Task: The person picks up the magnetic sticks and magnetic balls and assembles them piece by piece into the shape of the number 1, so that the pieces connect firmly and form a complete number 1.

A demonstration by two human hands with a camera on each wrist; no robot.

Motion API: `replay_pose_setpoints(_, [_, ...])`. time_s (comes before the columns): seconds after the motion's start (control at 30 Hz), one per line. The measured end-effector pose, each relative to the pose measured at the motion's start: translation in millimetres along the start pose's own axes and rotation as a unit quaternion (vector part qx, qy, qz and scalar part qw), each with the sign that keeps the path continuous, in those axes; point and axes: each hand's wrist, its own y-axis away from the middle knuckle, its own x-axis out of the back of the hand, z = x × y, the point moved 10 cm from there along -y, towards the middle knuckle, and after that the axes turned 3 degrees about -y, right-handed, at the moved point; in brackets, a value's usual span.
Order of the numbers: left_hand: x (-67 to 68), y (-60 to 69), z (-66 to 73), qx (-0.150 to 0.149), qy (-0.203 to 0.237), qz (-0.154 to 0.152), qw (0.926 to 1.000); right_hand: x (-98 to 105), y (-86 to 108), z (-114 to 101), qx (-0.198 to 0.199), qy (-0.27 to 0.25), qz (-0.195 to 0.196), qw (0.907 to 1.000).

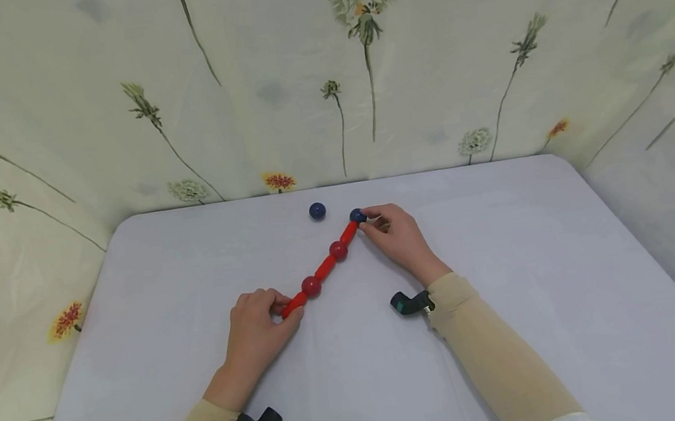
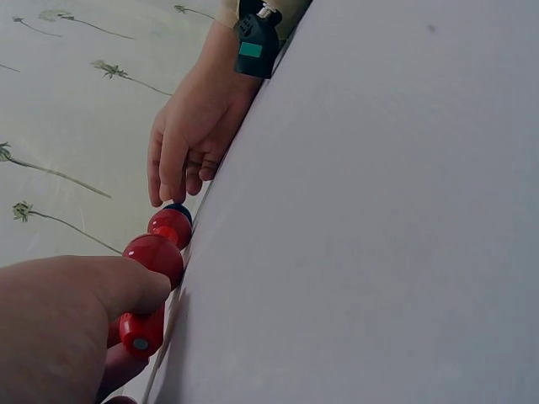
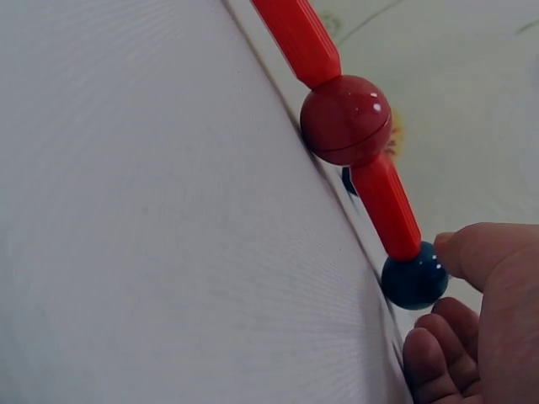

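A straight chain of three red rods and two red balls, with a blue ball [image 1: 358, 216] at its far end, slants across the white table. My left hand [image 1: 257, 329] pinches the near red rod [image 1: 294, 305] between thumb and fingers; in the left wrist view the free end of that red rod [image 2: 141, 337] shows a grey tip. At the other end my right hand [image 1: 400, 238] holds the blue ball with thumb and fingertips. The right wrist view shows the blue ball [image 3: 414, 276] joined to a red rod [image 3: 386, 206], followed by a red ball [image 3: 346, 119].
A second blue ball [image 1: 317, 211] lies loose near the table's back edge, left of the chain's far end. The white tabletop [image 1: 538, 249] meets a flower-printed curtain [image 1: 274, 106] behind. Each wrist wears a dark camera mount [image 1: 411, 302].
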Motion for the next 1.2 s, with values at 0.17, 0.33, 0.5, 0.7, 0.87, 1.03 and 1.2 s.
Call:
replay_pose_setpoints(0.17, [-1.0, -1.6, -0.9, 0.003, -0.002, -0.002, 1.0000, -0.7, 1.7, -2.6, 0.004, 0.003, 0.000, 1.0000])
replay_pose_setpoints(0.33, [-0.7, -1.9, -1.9, 0.004, -0.001, 0.002, 1.0000, -1.6, 3.9, -7.6, 0.014, 0.000, -0.004, 0.9999])
replay_pose_setpoints(0.5, [-0.4, -2.1, -1.7, 0.003, -0.004, 0.003, 1.0000, -4.6, 6.6, -10.0, 0.021, 0.001, -0.010, 0.9997])
replay_pose_setpoints(0.7, [1.8, -2.4, 0.1, -0.001, -0.002, 0.005, 1.0000, -16.3, 12.1, -16.7, 0.038, 0.004, -0.036, 0.9986])
replay_pose_setpoints(0.87, [0.9, -2.6, -0.9, -0.001, 0.000, 0.002, 1.0000, -24.3, 16.3, -24.2, 0.047, 0.005, -0.052, 0.9975])
replay_pose_setpoints(1.03, [-0.5, -2.2, -2.2, -0.002, 0.002, 0.005, 1.0000, -29.6, 18.2, -27.8, 0.043, 0.009, -0.068, 0.9967])
replay_pose_setpoints(1.2, [0.2, -1.8, -1.0, -0.009, 0.003, 0.011, 0.9999, -33.9, 20.7, -32.4, 0.044, 0.017, -0.084, 0.9953])
